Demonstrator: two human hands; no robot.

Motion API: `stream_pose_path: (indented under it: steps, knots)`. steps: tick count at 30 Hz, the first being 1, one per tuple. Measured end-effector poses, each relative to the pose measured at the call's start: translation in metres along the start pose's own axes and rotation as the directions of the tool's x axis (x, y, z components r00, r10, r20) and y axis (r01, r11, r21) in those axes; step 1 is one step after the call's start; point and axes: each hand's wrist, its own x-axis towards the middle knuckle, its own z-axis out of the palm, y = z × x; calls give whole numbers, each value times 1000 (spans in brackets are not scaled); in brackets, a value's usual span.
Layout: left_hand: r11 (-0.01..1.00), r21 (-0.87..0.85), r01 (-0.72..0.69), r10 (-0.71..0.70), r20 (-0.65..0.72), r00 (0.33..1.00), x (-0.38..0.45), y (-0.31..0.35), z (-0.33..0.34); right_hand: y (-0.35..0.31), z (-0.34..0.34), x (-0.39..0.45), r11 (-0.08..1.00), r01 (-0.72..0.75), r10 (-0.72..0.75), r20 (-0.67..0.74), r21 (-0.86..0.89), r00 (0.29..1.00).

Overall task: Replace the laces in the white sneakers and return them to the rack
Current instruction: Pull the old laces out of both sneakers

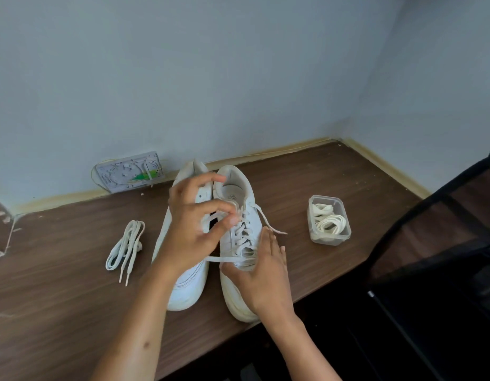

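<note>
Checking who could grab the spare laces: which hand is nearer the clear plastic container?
Right. The right hand rests on the right sneaker, just left of the clear container. The left hand pinches a lace farther left, over the shoes.

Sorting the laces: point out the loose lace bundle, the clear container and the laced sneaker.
loose lace bundle (pixel 125 244), head view, middle strands
clear container (pixel 329 239), head view, front wall
laced sneaker (pixel 238 188), head view, heel opening
</note>
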Motion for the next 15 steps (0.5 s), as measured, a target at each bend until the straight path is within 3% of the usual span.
stream_pose_path:
  steps: [2, 5, 8, 15]
  knots:
    - [998, -38, 51, -51, -7, 999, 1, -2, -13, 1, -1, 0, 1000, 8, -8, -1, -1, 1000]
    - [944, 317, 89, -51, -126, 991, -1, -14, -14, 2, -1, 1, 1000, 11, -11, 3, -5, 1000]
    - [860, 493, 131, -16, -230, 973, -1, -13, -6, 0, 0, 1, 1000, -5, 5, 13, -15, 1000]
    - [796, 604, -41, 176, -165, 970, -7, -8, 27, 1, 3, 1, 995, 53, -53, 3, -89, 999]
